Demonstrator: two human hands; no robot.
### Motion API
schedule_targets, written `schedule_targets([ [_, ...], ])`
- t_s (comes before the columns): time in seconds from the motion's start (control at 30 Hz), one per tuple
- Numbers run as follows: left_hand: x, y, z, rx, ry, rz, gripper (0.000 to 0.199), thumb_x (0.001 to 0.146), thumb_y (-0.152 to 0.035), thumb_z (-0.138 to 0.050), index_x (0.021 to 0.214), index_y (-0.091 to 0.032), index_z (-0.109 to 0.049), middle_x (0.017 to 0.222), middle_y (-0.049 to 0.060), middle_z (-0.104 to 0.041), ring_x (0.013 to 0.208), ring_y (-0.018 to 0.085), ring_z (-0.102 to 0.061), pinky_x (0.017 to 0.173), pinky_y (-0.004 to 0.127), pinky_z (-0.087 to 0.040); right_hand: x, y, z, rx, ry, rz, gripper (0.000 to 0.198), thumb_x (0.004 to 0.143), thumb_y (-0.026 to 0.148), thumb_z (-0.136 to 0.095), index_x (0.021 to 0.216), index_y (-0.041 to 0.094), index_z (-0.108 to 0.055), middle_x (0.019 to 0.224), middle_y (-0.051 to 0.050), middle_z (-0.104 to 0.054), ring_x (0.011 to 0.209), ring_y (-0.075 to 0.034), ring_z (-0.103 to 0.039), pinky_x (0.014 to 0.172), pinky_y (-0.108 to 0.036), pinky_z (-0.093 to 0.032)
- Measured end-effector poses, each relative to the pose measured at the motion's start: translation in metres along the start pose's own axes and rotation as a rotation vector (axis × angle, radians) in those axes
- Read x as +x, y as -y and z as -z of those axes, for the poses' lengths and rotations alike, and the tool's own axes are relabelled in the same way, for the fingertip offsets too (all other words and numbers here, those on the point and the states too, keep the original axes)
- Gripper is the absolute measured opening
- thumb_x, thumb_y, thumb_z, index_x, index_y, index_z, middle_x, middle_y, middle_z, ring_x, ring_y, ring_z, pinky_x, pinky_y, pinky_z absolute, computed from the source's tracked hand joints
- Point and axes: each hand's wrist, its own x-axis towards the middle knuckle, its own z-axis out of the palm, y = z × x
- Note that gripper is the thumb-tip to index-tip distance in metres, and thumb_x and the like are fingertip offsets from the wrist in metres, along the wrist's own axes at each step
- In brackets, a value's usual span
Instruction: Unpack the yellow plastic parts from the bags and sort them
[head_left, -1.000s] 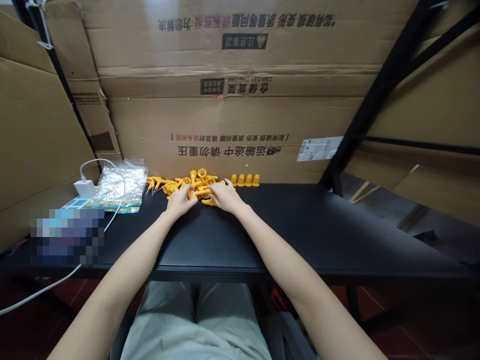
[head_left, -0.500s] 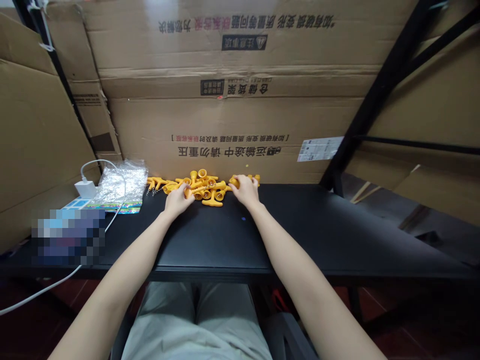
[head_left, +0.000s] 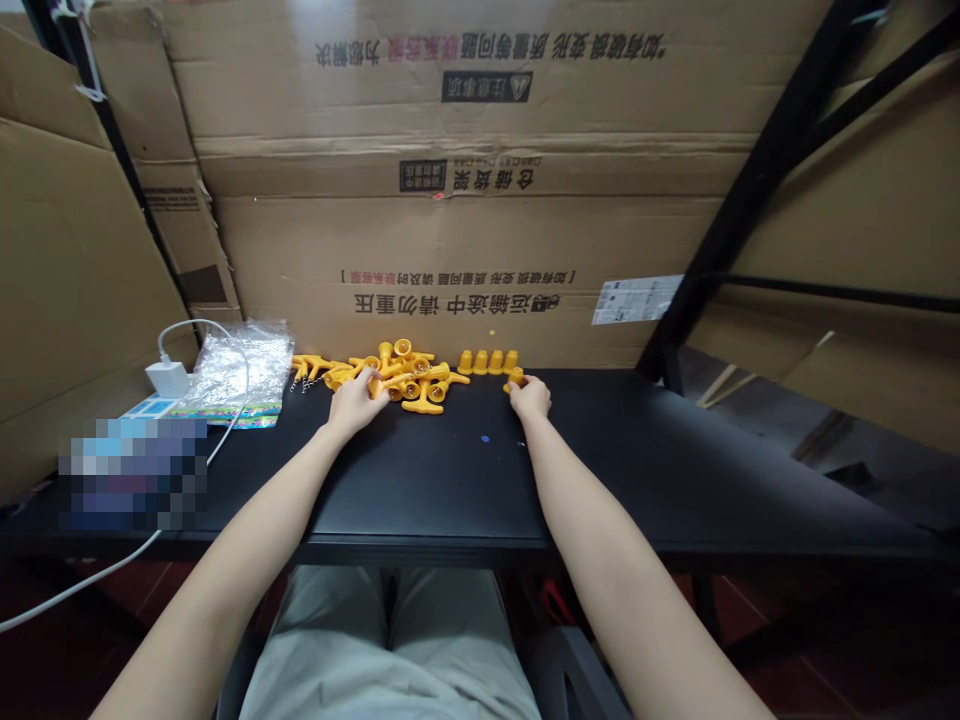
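Observation:
My left hand (head_left: 360, 402) is closed on a yellow corkscrew (head_left: 394, 380) at the left front of a heap of yellow corkscrew parts (head_left: 412, 366). T-shaped handles, bell-shaped caps and thin metal spirals show in that heap. Farther right, my right hand (head_left: 532, 397) pinches a yellow bell-shaped cap (head_left: 516, 376) low at the tabletop; whether the cap touches the table I cannot tell. Just behind it, several yellow caps (head_left: 480, 363) stand in a row, narrow end up, along the cardboard. Some T-handles with metal spirals (head_left: 311, 364) lie left of the heap.
The black table (head_left: 600, 470) is backed by a tall cardboard sheet (head_left: 480, 230). On the left lie a clear plastic bag (head_left: 244, 365), a white charger (head_left: 168, 378) with its cable, and a blurred-out item (head_left: 135, 470). A black metal frame (head_left: 739, 210) rises at the right.
My right hand has moved right and slightly toward me, away from the heap, and now shows a cap in its fingers. The row of caps is uncovered. My left hand stays put.

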Motion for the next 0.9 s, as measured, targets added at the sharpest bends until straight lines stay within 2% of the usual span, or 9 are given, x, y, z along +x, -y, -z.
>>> schedule_targets([
  [0.13, 0.001, 0.001, -0.001, 0.005, -0.022, -0.009, 0.026, 0.077, -0.035, -0.055, 0.100, -0.024, -0.059, 0.060, -0.003, -0.058, 0.063, 0.018, -0.059, 0.063, 0.027, -0.039, 0.002, -0.002, -0.004, 0.002, -0.073, 0.001, 0.022, 0.077, 0.023, -0.059, 0.098, 0.017, -0.062, 0.111, -0.013, -0.064, 0.104, -0.026, -0.060, 0.090, -0.037, -0.046],
  [0.23, 0.001, 0.001, -0.001, 0.003, -0.028, -0.012, 0.026, 0.077, -0.035, -0.055, 0.100, -0.024, -0.058, 0.060, -0.003, -0.058, 0.063, 0.018, -0.059, 0.063, 0.027, -0.039, 0.003, -0.002, -0.004, -0.050, -0.038, 0.035, 0.014, 0.078, 0.025, -0.059, 0.088, 0.019, -0.065, 0.110, -0.012, -0.063, 0.102, -0.026, -0.060, 0.089, -0.039, -0.046],
  [0.37, 0.001, 0.001, -0.002, -0.001, -0.020, -0.008, 0.025, 0.077, -0.036, -0.054, 0.099, -0.025, -0.057, 0.060, -0.003, -0.057, 0.063, 0.018, -0.058, 0.062, 0.027, -0.038, 0.002, -0.001, -0.005, -0.093, 0.028, 0.071, 0.015, 0.079, 0.029, -0.060, 0.085, 0.022, -0.071, 0.108, -0.009, -0.065, 0.103, -0.026, -0.061, 0.091, -0.040, -0.046],
  [0.5, 0.001, 0.002, -0.002, 0.011, -0.013, -0.006, 0.025, 0.078, -0.036, -0.055, 0.100, -0.025, -0.058, 0.062, -0.002, -0.058, 0.064, 0.018, -0.058, 0.064, 0.027, -0.039, 0.002, -0.002, -0.009, -0.145, 0.055, 0.100, 0.023, 0.079, 0.028, -0.057, 0.095, 0.026, -0.075, 0.114, -0.009, -0.065, 0.108, -0.026, -0.059, 0.096, -0.042, -0.043],
  [0.6, 0.001, 0.002, -0.001, 0.011, -0.019, -0.011, 0.025, 0.078, -0.036, -0.055, 0.100, -0.024, -0.058, 0.062, -0.002, -0.059, 0.065, 0.018, -0.059, 0.064, 0.027, -0.039, 0.005, -0.004, -0.011, -0.196, 0.044, 0.101, 0.030, 0.080, 0.029, -0.057, 0.105, 0.026, -0.073, 0.123, -0.011, -0.060, 0.116, -0.030, -0.053, 0.102, -0.049, -0.036],
  [0.73, 0.001, 0.000, 0.001, 0.011, -0.026, -0.011, 0.024, 0.078, -0.034, -0.055, 0.099, -0.024, -0.059, 0.062, -0.002, -0.059, 0.064, 0.018, -0.059, 0.063, 0.027, -0.039, 0.015, -0.007, -0.013, -0.267, 0.078, 0.086, 0.040, 0.084, 0.033, -0.052, 0.121, 0.024, -0.064, 0.133, -0.014, -0.053, 0.126, -0.033, -0.045, 0.108, -0.059, -0.024],
  [0.9, 0.000, -0.001, 0.002, 0.015, -0.043, -0.009, 0.023, 0.078, -0.033, -0.055, 0.098, -0.024, -0.060, 0.062, -0.002, -0.060, 0.063, 0.017, -0.059, 0.062, 0.027, -0.038, 0.026, -0.006, -0.011, -0.336, 0.149, 0.060, 0.047, 0.090, 0.031, -0.041, 0.134, 0.020, -0.052, 0.146, -0.017, -0.039, 0.135, -0.035, -0.035, 0.107, -0.064, -0.021],
])
